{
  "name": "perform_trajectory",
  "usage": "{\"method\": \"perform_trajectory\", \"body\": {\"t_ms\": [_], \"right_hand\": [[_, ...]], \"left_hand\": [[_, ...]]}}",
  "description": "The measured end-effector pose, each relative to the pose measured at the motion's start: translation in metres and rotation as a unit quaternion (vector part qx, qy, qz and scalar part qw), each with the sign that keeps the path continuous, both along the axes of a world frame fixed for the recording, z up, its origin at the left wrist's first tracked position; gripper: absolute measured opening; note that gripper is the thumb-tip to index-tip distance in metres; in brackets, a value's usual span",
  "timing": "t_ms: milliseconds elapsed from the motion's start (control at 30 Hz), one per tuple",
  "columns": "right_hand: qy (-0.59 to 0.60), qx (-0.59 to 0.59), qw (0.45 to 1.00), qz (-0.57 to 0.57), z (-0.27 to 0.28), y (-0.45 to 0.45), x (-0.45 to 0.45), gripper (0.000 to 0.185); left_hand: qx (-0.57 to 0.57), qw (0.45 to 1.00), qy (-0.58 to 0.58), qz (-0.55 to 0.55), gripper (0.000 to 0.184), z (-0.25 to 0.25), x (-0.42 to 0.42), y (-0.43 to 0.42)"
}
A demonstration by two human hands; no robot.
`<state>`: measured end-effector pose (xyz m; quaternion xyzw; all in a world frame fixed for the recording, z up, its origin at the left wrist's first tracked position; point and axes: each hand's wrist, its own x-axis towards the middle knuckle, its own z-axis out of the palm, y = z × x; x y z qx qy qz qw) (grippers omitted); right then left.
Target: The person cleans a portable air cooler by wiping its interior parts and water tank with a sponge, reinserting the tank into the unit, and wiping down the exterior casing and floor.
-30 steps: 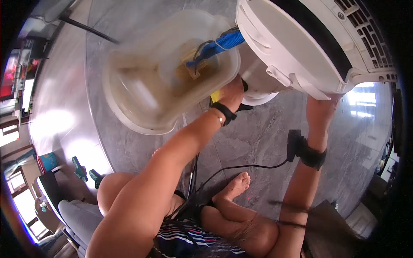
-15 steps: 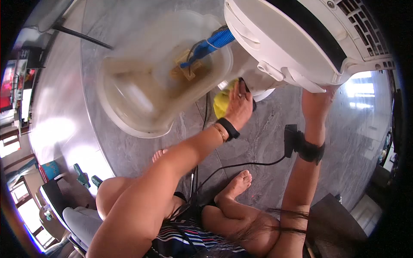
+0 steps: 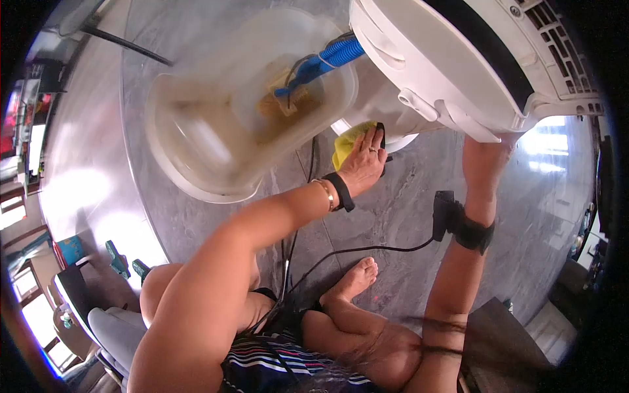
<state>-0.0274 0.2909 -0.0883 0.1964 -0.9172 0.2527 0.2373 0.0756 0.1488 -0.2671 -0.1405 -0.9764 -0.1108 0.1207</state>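
Note:
My left hand is closed on a yellow cloth with a black edge, its fingers pressed on it beside the lower part of a white appliance. The appliance is tilted above the floor, with a white round-edged base showing beneath. At the appliance's lower right edge is my right hand; its fingers are hidden behind the casing. A blue ribbed hose runs from the appliance into a translucent basin holding murky brownish water.
A black cable crosses the grey tiled floor to a black device strapped on my right wrist. My bare foot rests on the tiles. A grey chair stands at lower left, a dark box-shaped thing at lower right.
My left hand and the cloth have shifted slightly, and the cloth now sits more beyond the fingers. My left forearm has swung a little. The right arm looks nearly unmoved.

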Motion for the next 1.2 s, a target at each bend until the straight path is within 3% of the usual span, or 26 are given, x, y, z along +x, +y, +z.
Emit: {"method": "perform_trajectory", "body": {"t_ms": [333, 533, 633, 800, 933, 1000, 1067, 1133, 1200], "right_hand": [[-0.065, -0.075, 0.995, 0.015, 0.004, -0.006, 0.006, 0.079], [-0.004, -0.001, 1.000, 0.004, 0.006, -0.001, 0.004, 0.084], [-0.027, -0.068, 0.996, 0.042, 0.005, -0.004, 0.005, 0.084], [-0.006, -0.050, 0.998, 0.029, 0.007, -0.005, 0.005, 0.085], [-0.041, -0.099, 0.993, 0.040, 0.010, -0.008, 0.005, 0.086], [-0.037, -0.100, 0.994, 0.028, 0.012, -0.012, 0.007, 0.086], [-0.033, -0.100, 0.994, 0.016, 0.012, -0.014, 0.007, 0.087], [0.011, -0.076, 0.995, 0.056, 0.010, -0.011, 0.003, 0.084], [-0.020, -0.077, 0.996, 0.032, 0.005, -0.007, 0.001, 0.083]], "left_hand": [[-0.043, 0.998, 0.021, 0.043, 0.025, 0.000, -0.022, 0.032], [-0.010, 1.000, 0.021, 0.009, 0.026, -0.003, -0.009, 0.015], [-0.027, 0.999, 0.020, -0.010, 0.025, -0.007, 0.005, -0.003], [-0.124, 0.992, 0.001, -0.017, 0.024, 0.001, 0.009, -0.037], [-0.078, 0.997, -0.022, 0.008, 0.025, -0.010, 0.007, -0.058], [-0.078, 0.996, -0.047, 0.022, 0.024, -0.009, 0.007, -0.063], [0.007, 0.997, -0.043, 0.061, 0.023, -0.014, 0.004, -0.065], [0.018, 0.997, -0.044, 0.067, 0.023, -0.015, 0.004, -0.062], [0.030, 0.996, -0.049, 0.068, 0.024, -0.012, 0.004, -0.051]]}}
